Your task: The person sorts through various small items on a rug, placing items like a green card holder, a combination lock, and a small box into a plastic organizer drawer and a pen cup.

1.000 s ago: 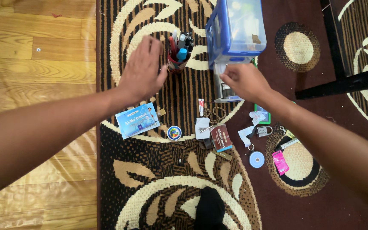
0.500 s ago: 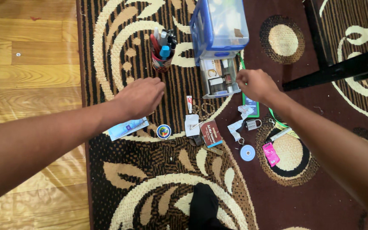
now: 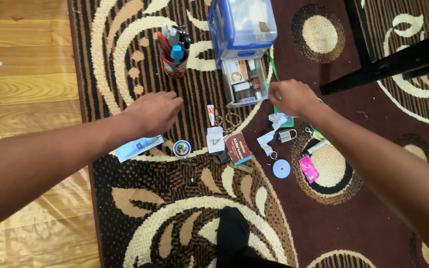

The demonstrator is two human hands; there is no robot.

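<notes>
Since a second ago, left hand (image 3: 152,111) dropped from red pen cup (image 3: 174,64) toward carpet, loosely curled, empty; right hand (image 3: 290,97) clenched beside opened clear plastic drawer (image 3: 244,82), contents unclear.

The blue drawer box (image 3: 242,25) at 12 o'clock is cut off by the top edge. The left hand (image 3: 152,113) covers the light-blue booklet's (image 3: 137,146) upper part. Small drawer (image 3: 244,82) contents are too small to tell.

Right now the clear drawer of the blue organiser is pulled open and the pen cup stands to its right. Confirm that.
Not quite. The head view shows the clear drawer pulled open from the blue organiser, but the pen cup stands to its left, not its right, beyond the left hand.
</notes>
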